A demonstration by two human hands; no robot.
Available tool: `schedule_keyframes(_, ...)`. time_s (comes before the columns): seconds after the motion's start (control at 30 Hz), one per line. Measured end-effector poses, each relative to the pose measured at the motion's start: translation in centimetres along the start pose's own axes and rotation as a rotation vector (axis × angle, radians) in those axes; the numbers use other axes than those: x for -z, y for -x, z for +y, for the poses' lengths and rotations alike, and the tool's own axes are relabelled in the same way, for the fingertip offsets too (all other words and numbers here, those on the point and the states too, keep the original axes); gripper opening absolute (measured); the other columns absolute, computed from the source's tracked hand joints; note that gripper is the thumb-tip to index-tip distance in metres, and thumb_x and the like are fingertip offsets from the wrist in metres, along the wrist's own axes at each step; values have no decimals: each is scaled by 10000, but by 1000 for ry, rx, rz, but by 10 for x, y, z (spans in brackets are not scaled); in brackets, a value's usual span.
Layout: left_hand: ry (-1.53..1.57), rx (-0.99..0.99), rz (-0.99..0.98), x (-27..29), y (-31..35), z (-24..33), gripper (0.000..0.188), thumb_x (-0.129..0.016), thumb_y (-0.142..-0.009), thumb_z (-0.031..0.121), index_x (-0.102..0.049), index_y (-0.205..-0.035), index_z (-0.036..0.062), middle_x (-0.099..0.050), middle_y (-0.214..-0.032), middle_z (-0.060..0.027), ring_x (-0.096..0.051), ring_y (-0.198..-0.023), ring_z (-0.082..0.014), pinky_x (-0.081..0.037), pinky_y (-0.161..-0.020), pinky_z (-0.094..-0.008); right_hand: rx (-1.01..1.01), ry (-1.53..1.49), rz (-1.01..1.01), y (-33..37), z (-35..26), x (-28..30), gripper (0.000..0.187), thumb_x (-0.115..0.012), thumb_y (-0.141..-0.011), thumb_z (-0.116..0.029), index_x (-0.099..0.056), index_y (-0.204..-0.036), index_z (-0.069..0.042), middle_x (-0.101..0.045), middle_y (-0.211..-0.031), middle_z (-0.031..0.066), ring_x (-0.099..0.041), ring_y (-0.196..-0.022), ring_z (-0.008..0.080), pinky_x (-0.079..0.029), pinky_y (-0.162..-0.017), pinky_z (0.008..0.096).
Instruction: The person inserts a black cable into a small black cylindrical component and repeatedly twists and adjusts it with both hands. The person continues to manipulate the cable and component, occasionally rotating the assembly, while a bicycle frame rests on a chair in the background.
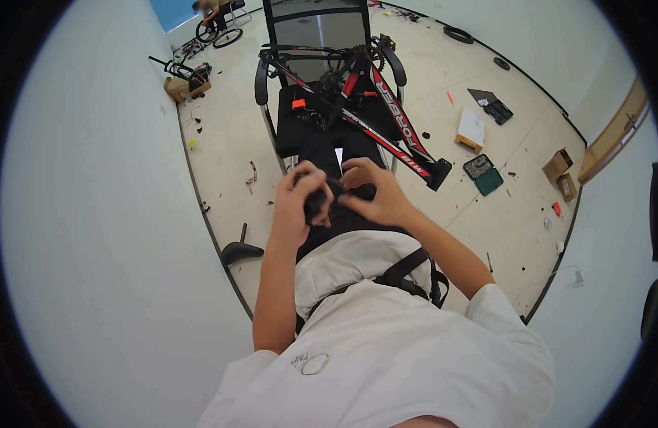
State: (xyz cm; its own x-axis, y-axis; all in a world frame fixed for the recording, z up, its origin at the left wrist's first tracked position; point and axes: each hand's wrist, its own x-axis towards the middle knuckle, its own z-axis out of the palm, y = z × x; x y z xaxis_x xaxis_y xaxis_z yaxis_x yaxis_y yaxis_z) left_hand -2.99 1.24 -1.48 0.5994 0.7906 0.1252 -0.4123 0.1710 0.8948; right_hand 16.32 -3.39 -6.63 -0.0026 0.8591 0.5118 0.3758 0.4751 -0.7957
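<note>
Clasping a blurred dark object (316,202) mid-view in a curled left hand (302,196), holding the right hand (377,192) half-open at its three o'clock, not showing clearly whether touching, facing a red-and-black bicycle frame (394,110) resting on a black chair (300,32) at one o'clock

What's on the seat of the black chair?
A black-and-red bike frame lies across the seat, with a small orange item toward the left. Whatever is directly beneath the frame's tubes is covered and can't be seen.
</note>
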Motion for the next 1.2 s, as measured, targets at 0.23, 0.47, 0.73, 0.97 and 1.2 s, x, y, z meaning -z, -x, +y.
schedule_keyframes(0.23, 6, 209, -108, -2, -5, -19, 204, -596, -879, 199, -568, -742, 50, -557, -594, -37, -431, -390, -81, -409, -366, -243, -108, -8, 32, -49, -27, 44, 461, -809, -746, -132, -594, -1142, -37, -696, -846, 56, -642, -685, 71, -480, -605, 203)
schedule_keyframes(0.47, -244, 168, -152, -6, 3, -1, 218, -616, -887, 190, -588, -730, 41, -521, -578, -2, -434, -427, -56, -378, -393, -223, -292, -16, -138, -63, -41, 50, 375, -825, -745, -131, -629, -1047, -23, -685, -840, 43, -632, -700, 60, -482, -585, 222)
schedule_keyframes(0.73, -480, 152, 0, -8, -5, -21, 251, -643, -892, 226, -605, -739, 31, -490, -582, 34, -421, -482, -35, -348, -416, -216, 431, 747, 83, -73, -26, 49, 147, -726, -803, -149, -630, -806, -38, -602, -717, 75, -623, -611, 244, -479, -529, 332)
schedule_keyframes(0.97, -734, -86, 323, 16, -18, -53, 276, -655, -893, 246, -593, -778, 3, -510, -593, 4, -431, -488, -74, -341, -486, -279, 613, 962, -122, -40, -59, 43, 149, -652, -726, -97, -582, -843, -36, -519, -726, 80, -594, -613, 233, -468, -536, 340)
schedule_keyframes(1.2, -360, -132, 501, 5, -12, -16, 275, -646, -921, 279, -615, -817, 27, -509, -594, 20, -479, -471, -41, -383, -386, -224, 83, 137, -371, 20, -54, -9, 123, -638, -857, -92, -662, -934, 0, -599, -849, 100, -647, -698, 238, -520, -630, 323)
